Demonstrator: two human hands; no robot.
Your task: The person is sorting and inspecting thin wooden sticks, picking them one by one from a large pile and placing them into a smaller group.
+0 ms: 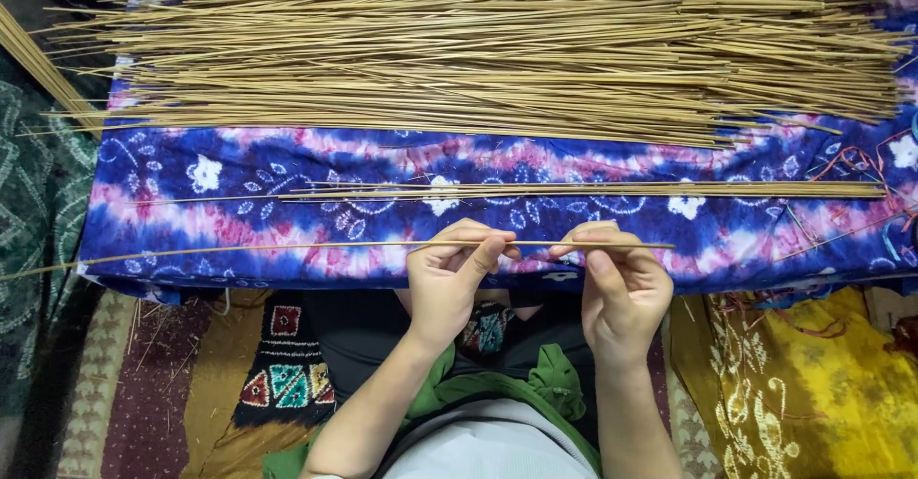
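both hands hold one thin stick (335, 245) level above the lap, the left hand (449, 278) pinched shut on it near its middle, the right hand (622, 288) pinched on its right end. it hangs just over the near edge of a blue tie-dye cloth (191, 202), where a small bundle (593, 190) and a big pile (497, 49) of sticks lie. this looks like checking a single stick; setting it down calls for a steady, level grip.

No packages, labels, signs or screens show anywhere, near or far, left or right, as far as the view allows.
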